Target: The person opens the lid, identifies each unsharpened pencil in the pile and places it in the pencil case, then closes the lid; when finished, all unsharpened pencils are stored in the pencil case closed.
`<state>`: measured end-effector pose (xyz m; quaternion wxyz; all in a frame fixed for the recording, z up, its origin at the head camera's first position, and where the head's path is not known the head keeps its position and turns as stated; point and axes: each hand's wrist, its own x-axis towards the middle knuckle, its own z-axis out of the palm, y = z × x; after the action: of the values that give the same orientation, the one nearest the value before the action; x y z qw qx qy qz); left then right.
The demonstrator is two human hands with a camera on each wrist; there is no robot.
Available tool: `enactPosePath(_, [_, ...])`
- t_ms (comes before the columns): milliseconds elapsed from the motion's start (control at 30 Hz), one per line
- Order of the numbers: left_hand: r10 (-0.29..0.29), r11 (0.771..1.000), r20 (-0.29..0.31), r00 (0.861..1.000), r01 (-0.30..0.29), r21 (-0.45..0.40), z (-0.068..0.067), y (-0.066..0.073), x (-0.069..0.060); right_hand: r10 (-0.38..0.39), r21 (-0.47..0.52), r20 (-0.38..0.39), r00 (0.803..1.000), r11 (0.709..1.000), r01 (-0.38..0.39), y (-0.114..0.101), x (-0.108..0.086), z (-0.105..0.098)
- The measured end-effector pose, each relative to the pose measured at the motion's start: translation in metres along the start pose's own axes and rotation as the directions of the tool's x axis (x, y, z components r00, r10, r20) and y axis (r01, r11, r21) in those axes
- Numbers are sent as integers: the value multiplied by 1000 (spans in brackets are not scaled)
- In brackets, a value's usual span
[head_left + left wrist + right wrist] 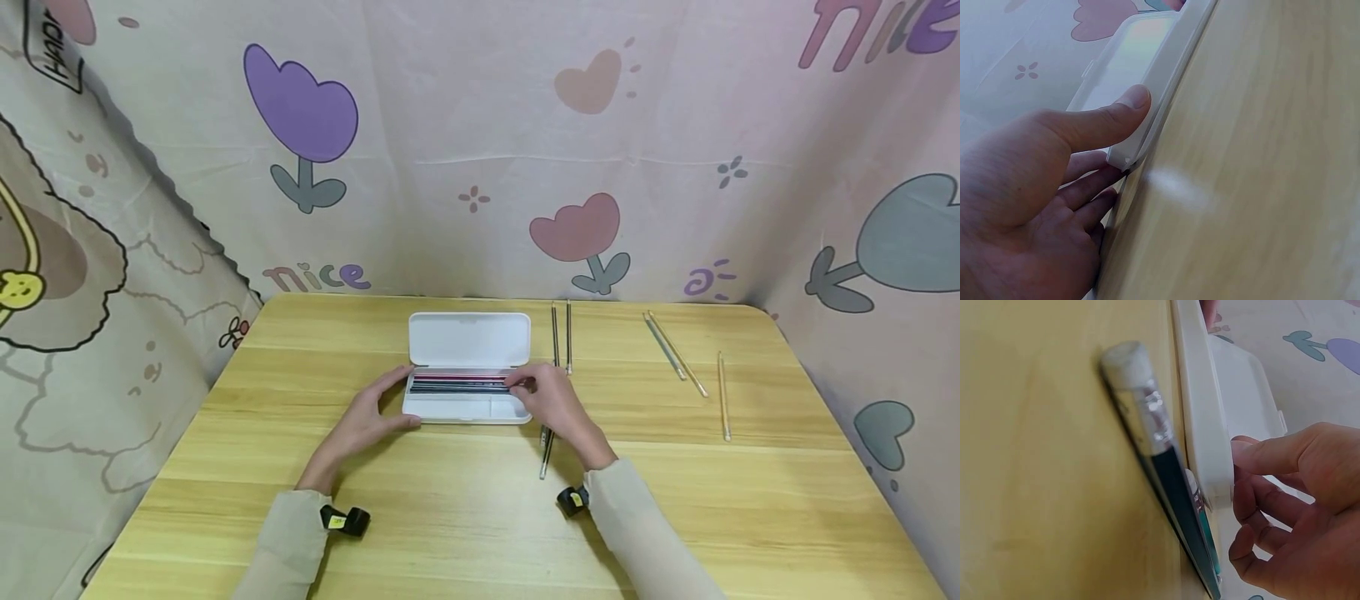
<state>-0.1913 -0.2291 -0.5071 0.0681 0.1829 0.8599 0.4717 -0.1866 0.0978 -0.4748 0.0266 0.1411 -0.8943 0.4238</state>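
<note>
An open white pencil case [450,409] lies on the table, its lid [469,338] tipped back. Several dark pencils and a reddish one [457,378] lie lengthwise inside. My left hand [367,417] holds the case's left end, thumb along the front wall and fingers at the back corner; in the left wrist view the thumb [1132,100] presses on the case. Over the right end, my right hand [551,400] pinches the end of a pencil in the case, though its fingertips mostly hide that end. Beside the case, a dark pencil with white eraser [1169,469] passes below my right hand.
Two dark pencils [568,333] lie behind my right hand, with other dark ones [546,454] in front of it. Farther right are three pale pencils [723,396], two of them close together. A patterned cloth [450,100] hangs behind the wooden table [450,517].
</note>
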Motion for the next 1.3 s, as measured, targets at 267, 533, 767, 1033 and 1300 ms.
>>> enactPosePath(267, [8, 1000, 0, 1000, -8, -7, 0, -1, 0, 0, 67, -59, 998, 998, 4, 2, 2, -4])
enactPosePath(533, [10, 1000, 7, 1000, -10, 4, 0, -2, 0, 129, 240, -192, 973, 967, -81, 8, 19, -18])
enactPosePath(767, [16, 1000, 8, 1000, -16, 1, 1, -1, -3, 273, 395, -221, 936, 903, -170, 10, 39, -21])
enactPosePath(1033, [21, 1000, 7, 1000, -21, -8, 2, -2, -4, 355, 521, -134, 925, 819, -239, 13, 49, -20])
enactPosePath(1300, [13, 1000, 2, 1000, -13, 9, 1, 0, -1, 323, 525, -88, 942, 819, -231, 13, 47, -33])
